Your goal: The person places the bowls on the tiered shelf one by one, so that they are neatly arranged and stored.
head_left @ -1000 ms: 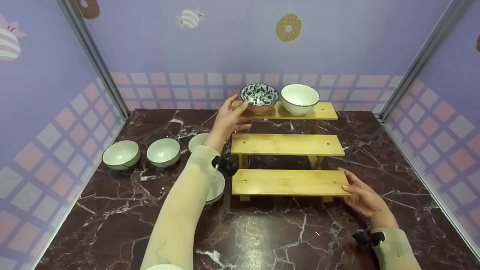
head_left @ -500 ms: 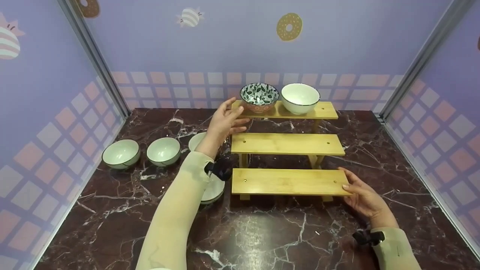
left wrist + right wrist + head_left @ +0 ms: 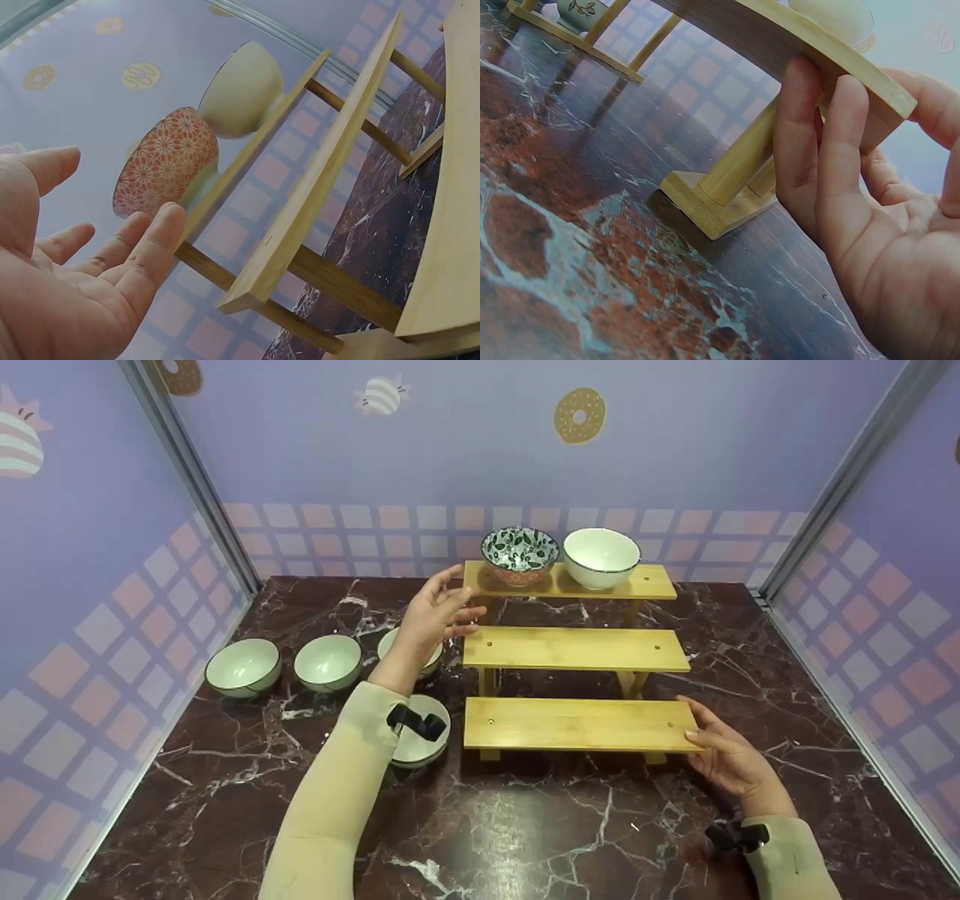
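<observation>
The wooden rack (image 3: 577, 649) stands on the bench (image 3: 525, 825), its three tiers between the two hands' fingers. The right hand's (image 3: 727, 757) fingers are clamped on the right end of the lowest tier; the left hand's (image 3: 431, 619) are apart and hold nothing, near the left end of the top tier. Just beside those left fingers the patterned bowl (image 3: 520, 556) sits upright on that tier, with the white bowl (image 3: 600, 559) beyond it. Four pale bowls (image 3: 328, 664) rest lower, on the bench, left of the left fingers.

The step in hand looks like seating the patterned bowl. The left fingers should clear its side without brushing it; the right should steady the rack, neither lifting nor tugging.
</observation>
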Tool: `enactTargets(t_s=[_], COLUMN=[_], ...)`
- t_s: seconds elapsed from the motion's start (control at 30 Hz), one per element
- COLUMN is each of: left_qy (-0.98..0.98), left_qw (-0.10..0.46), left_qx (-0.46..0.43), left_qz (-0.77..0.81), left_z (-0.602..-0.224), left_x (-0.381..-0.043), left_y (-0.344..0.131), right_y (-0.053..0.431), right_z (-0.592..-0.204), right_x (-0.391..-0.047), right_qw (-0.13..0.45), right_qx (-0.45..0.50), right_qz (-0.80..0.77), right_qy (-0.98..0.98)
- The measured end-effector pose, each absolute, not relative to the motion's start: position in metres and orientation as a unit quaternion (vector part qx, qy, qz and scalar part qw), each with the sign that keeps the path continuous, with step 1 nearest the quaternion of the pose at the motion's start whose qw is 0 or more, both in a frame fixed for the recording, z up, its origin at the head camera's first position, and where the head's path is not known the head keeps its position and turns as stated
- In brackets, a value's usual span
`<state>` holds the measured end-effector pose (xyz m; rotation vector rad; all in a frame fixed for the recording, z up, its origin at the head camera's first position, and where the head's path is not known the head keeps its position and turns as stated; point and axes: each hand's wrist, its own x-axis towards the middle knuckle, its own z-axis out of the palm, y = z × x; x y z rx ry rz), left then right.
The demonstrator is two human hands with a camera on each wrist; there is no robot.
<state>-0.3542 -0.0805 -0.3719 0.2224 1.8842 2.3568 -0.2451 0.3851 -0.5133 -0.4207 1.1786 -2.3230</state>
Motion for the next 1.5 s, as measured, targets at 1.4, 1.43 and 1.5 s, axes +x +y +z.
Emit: enactTargets(t_s=[1.4,1.43,1.5], left_qy=[0.736,0.739,0.743], left_qw=[0.059,0.053,0.045], left_qx=[0.178,0.179,0.174], left_qz=[0.650,0.647,0.645], left_z=[-0.428,-0.430,-0.435], left_x=[-0.256,-0.255,-0.253], left_y=[-0.211,-0.215,-0.222], right_y=[0.385,0.386,0.386], right_z=[-0.517,-0.517,-0.517], right_x=[-0.245,-0.245,-0.246], right_qw=[0.254,0.252,0.250], right_qx=[-0.169,-0.167,-0.164], right_qz=[-0.860,-0.861,-0.862], right_qy=[0.408,0.409,0.409])
